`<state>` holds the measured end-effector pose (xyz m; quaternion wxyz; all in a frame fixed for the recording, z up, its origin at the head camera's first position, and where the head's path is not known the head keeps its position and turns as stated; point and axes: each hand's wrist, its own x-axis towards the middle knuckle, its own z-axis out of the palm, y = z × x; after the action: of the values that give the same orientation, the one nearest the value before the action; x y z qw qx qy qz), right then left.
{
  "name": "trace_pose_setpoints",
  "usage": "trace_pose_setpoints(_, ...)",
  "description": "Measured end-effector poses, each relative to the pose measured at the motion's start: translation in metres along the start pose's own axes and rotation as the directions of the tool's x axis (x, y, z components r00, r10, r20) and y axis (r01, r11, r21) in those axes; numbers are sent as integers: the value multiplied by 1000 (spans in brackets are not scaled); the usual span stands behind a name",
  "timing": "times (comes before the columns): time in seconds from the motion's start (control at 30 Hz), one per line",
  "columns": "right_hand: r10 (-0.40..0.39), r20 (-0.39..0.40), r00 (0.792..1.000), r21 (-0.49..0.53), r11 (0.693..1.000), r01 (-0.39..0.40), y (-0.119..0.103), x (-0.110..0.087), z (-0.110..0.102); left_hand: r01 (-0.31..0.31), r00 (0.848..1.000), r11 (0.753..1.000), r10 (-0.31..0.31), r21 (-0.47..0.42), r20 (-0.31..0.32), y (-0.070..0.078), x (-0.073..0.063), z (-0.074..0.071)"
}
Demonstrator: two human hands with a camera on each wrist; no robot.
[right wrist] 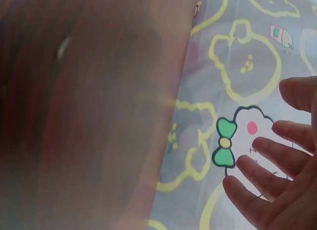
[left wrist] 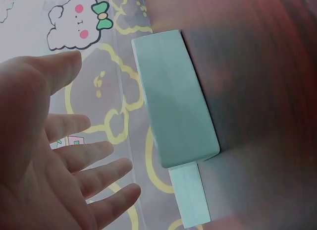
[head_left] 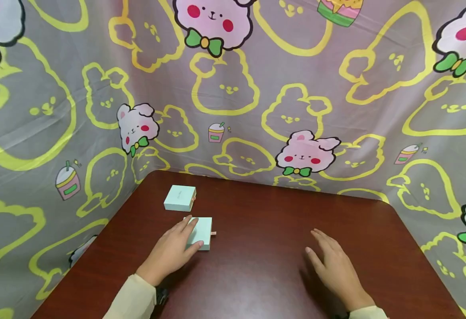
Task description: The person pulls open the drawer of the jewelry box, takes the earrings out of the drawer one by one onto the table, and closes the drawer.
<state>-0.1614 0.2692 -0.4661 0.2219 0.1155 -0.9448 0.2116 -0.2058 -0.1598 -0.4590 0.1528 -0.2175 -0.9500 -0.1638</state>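
Two pale mint-green boxes lie on the left part of the dark wooden table. My left hand [head_left: 172, 251] hovers at the nearer box [head_left: 203, 231], overlapping its left side in the head view. The left wrist view shows that hand's fingers spread and apart from the nearer box [left wrist: 177, 103]. A small pinkish tab sticks out of this box's right side. Behind it sits the farther box [head_left: 180, 197], with faint lettering on its lid. Over the right part of the table my right hand [head_left: 334, 265] holds nothing, its fingers extended.
The brown table [head_left: 257, 217] has rounded far corners. A grey cloth [head_left: 241, 66] with yellow outlines and rabbit faces hangs along its back and sides. Dark bands circle both wrists at the cream sleeves [head_left: 131, 299].
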Motion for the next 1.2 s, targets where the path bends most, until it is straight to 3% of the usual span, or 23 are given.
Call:
trace_pose_setpoints(0.33,80,73,994,67,994,-85,-10,6,7,38,999,999,-38,-21,14,-5,5,-2)
trace_pose_setpoints(0.7,114,131,985,131,983,-131,-15,9,22,110,992,992,-106,-54,71,-12,7,1)
trace_pose_setpoints(0.93,125,147,981,183,972,-151,-26,17,29,176,983,982,-171,-63,74,-25,8,4)
trace_pose_setpoints(1.2,124,174,977,203,966,-159,-37,25,40,249,964,960,-233,-126,128,-34,12,5)
